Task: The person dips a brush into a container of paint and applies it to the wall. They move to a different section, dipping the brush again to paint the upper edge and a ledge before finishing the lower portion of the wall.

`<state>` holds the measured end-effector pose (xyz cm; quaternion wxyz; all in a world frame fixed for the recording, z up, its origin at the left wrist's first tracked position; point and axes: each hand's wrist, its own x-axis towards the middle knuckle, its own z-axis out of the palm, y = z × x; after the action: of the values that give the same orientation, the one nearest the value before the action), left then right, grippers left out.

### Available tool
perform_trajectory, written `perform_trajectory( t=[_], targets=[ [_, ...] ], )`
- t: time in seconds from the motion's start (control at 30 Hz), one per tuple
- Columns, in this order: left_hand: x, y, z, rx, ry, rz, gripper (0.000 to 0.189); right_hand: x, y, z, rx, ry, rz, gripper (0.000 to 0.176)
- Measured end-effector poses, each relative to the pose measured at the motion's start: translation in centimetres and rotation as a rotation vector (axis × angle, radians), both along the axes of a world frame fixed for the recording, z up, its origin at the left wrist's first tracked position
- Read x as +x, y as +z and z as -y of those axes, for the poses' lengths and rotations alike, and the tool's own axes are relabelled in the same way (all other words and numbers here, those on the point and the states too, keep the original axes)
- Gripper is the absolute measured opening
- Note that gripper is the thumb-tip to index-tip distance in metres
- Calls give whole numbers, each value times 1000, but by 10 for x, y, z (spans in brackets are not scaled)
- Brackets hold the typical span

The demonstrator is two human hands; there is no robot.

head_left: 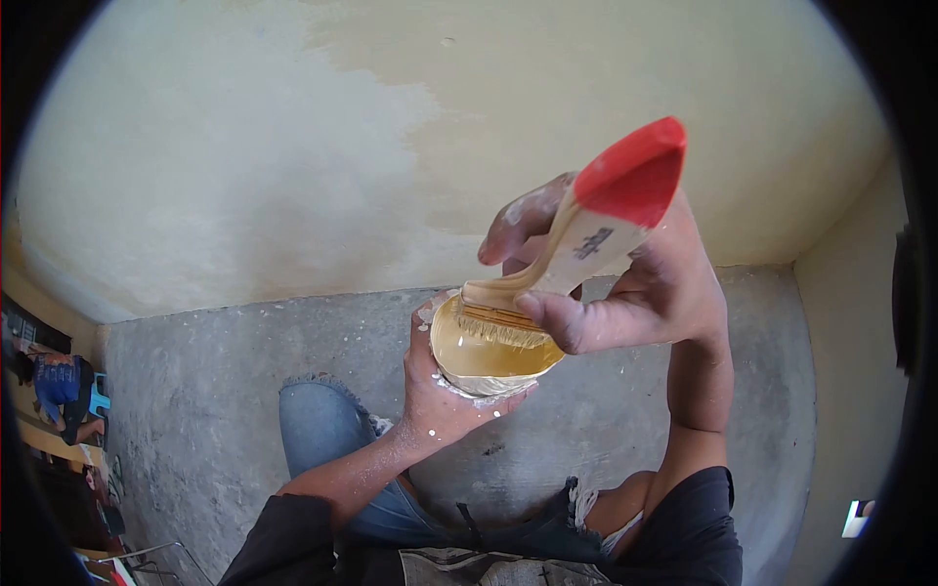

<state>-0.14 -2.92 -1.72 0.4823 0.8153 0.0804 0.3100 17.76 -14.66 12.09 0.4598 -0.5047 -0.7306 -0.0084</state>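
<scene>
Flat wooden paintbrush (583,242) with red end, over round cream tub (451,344)

A loosened left hand (442,398) around the tub could spill paint; bristles (503,330) swung aside could drip. The right hand (669,293) pinches the handle, thumb against fingers, bristles just below its grip, red end above.

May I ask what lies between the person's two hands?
In the head view, the cup, held in the left hand, and, at its mouth, the bristles of the brush that the right hand grips.

An indoor room, perhaps being painted, with a bare concrete floor (225,391) and a patchily coated wall (322,146).
</scene>
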Motion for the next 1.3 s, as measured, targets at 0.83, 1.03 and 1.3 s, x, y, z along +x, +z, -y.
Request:
perform_trajectory(
  t=[0.83, 1.03, 1.3],
  targets=[
    [0, 16, -15, -159, 108, 135, 101, 28, -69, -24, 150, -399, -673, 29],
    [-6, 22, -19, -138, 138, 169, 101, 43, -82, -12, 91, -505, -676, 42],
    [-11, 28, -20, -149, 146, 193, 100, 24, -66, -10, 193, -490, -573, 33]
  ],
)
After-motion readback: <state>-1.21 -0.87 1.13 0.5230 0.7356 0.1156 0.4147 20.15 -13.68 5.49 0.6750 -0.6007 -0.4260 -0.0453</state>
